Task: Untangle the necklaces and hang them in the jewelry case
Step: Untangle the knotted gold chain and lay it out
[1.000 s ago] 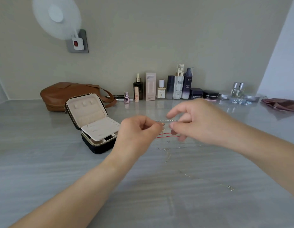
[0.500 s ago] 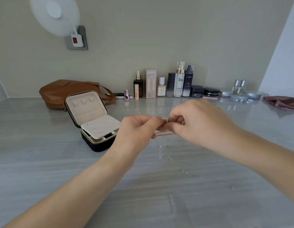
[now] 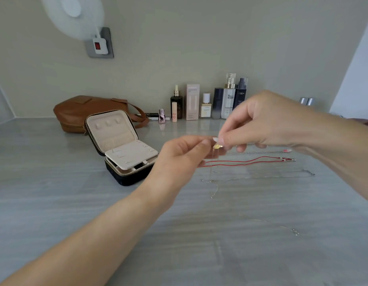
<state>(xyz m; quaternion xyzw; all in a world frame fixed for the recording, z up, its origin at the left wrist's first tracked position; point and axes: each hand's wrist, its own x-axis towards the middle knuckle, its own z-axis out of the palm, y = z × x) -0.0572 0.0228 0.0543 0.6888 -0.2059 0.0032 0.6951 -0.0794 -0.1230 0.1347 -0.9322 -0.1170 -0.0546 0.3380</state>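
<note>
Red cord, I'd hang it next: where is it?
Head view, right of centre: the red cord lies on the table, running right from the left hand.

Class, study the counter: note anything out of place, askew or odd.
Thin silver chains lie loose and crossing on the counter beside a red cord necklace, not hung. The jewelry case stands open with its insert panel tilted up. Left hand and right hand pinch a pendant chain.

Brown bag [image 3: 76, 112], cosmetic bottles [image 3: 228, 100], blurred white disc [image 3: 71, 17], perhaps a fan
</note>
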